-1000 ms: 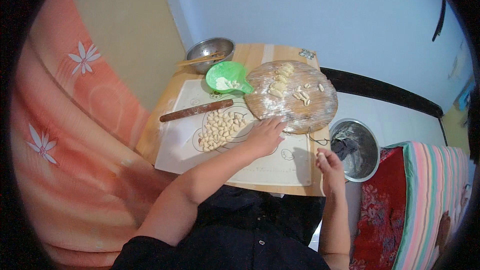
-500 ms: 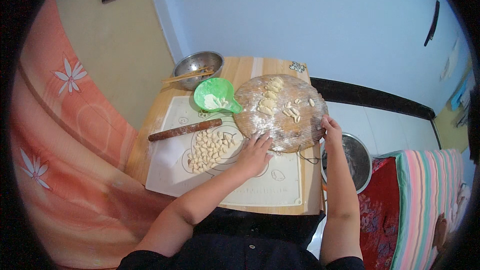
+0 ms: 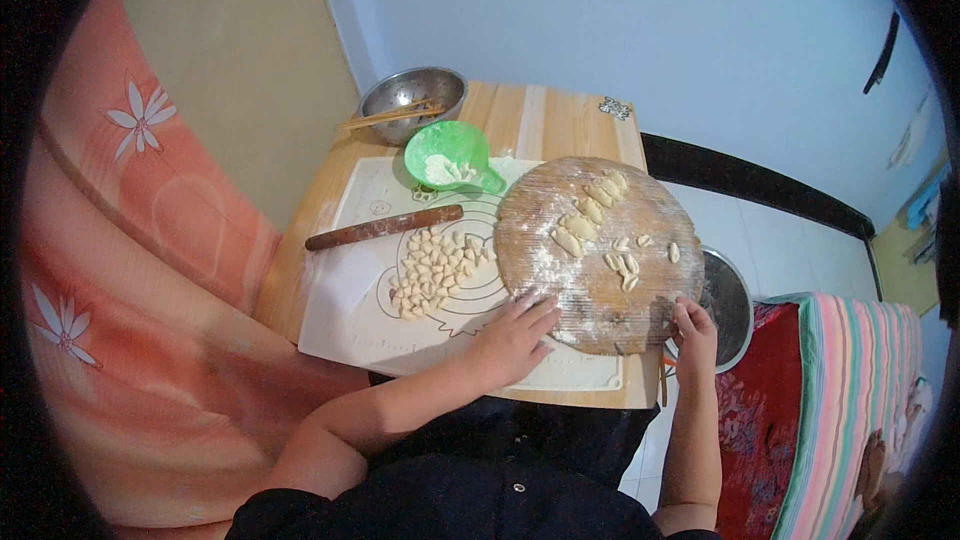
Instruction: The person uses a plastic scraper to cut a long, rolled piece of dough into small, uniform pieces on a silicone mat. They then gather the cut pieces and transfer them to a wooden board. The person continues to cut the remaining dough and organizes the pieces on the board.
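A round ridged wooden board (image 3: pixel 600 315), dusted with flour, lies tilted over the right part of a white pastry mat (image 3: pixel 340 330). It carries a row of pleated dough pieces (image 3: pixel 592 208) and several smaller oval ones (image 3: pixel 622 265). My left hand (image 3: pixel 515 340) grips the near left rim, fingers on the board's edge and thumb apart below. At the near right rim, my right hand (image 3: pixel 695 330) pinches the board between thumb and fingers. Left of the board, many small cut dough lumps (image 3: pixel 435 275) sit on the mat, below a brown rolling pin (image 3: pixel 385 227).
A green scoop (image 3: pixel 450 155) with flour stands behind the mat. Beyond it is a steel bowl (image 3: pixel 375 90) with chopsticks (image 3: pixel 395 117) across it. A large metal basin (image 3: pixel 735 310) is off the table's right side, beside a striped cloth (image 3: pixel 850 370). An orange curtain (image 3: pixel 160 290) hangs left.
Both hands have drawn the round board toward me and slightly right, away from the green scoop, and it has turned a little. My view has shifted too.
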`<action>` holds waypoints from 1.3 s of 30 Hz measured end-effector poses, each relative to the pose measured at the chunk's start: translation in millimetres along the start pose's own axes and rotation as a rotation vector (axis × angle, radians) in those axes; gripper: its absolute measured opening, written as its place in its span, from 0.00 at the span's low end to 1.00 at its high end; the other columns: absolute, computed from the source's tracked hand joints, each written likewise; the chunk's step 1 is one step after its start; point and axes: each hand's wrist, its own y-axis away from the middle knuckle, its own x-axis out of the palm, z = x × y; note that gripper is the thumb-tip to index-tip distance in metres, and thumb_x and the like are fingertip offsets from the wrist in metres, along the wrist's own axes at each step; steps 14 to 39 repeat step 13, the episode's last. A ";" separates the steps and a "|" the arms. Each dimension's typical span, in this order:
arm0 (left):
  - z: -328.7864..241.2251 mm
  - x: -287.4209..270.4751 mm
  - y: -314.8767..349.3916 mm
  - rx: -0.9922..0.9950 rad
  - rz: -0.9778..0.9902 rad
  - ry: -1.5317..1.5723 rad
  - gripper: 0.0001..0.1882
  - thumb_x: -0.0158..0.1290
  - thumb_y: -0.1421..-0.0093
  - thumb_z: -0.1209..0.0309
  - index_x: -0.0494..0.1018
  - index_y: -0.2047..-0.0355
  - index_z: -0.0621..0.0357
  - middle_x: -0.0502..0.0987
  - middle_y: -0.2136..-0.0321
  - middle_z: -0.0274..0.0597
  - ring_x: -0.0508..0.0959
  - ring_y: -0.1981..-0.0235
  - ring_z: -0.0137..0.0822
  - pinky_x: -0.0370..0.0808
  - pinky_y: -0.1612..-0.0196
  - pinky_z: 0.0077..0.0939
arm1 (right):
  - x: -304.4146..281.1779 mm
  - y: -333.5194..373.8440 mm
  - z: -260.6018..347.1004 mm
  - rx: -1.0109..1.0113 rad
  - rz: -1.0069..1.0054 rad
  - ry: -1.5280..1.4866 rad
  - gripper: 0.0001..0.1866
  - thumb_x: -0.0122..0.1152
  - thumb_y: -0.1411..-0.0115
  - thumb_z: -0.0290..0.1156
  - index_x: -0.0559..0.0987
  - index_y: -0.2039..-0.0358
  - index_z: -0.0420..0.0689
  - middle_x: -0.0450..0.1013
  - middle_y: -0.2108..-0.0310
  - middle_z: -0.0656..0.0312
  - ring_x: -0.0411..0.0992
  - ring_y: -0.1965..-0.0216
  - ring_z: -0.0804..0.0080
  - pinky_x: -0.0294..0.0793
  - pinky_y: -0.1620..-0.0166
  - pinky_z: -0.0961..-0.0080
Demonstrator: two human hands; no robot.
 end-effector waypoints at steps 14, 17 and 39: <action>-4.6 -21.6 9.5 0.023 0.059 -0.149 0.28 0.50 0.38 0.62 0.61 0.38 0.52 0.57 0.35 0.36 0.58 0.35 0.42 0.52 0.34 0.46 | 95.0 69.0 26.8 -0.185 0.308 0.608 0.11 0.64 0.43 0.29 0.82 0.59 0.45 0.79 0.66 0.60 0.74 0.63 0.80 0.72 0.57 0.80; -4.6 -21.6 9.5 0.023 0.059 -0.149 0.28 0.50 0.38 0.62 0.61 0.38 0.52 0.57 0.35 0.36 0.58 0.35 0.42 0.52 0.34 0.46 | 95.0 69.0 26.8 -0.185 0.308 0.608 0.11 0.64 0.43 0.29 0.82 0.59 0.45 0.79 0.66 0.60 0.74 0.63 0.80 0.72 0.57 0.80; -4.6 -21.6 9.5 0.023 0.059 -0.149 0.28 0.50 0.38 0.62 0.61 0.38 0.52 0.57 0.35 0.36 0.58 0.35 0.42 0.52 0.34 0.46 | 95.0 69.0 26.8 -0.185 0.308 0.608 0.11 0.64 0.43 0.29 0.82 0.59 0.45 0.79 0.66 0.60 0.74 0.63 0.80 0.72 0.57 0.80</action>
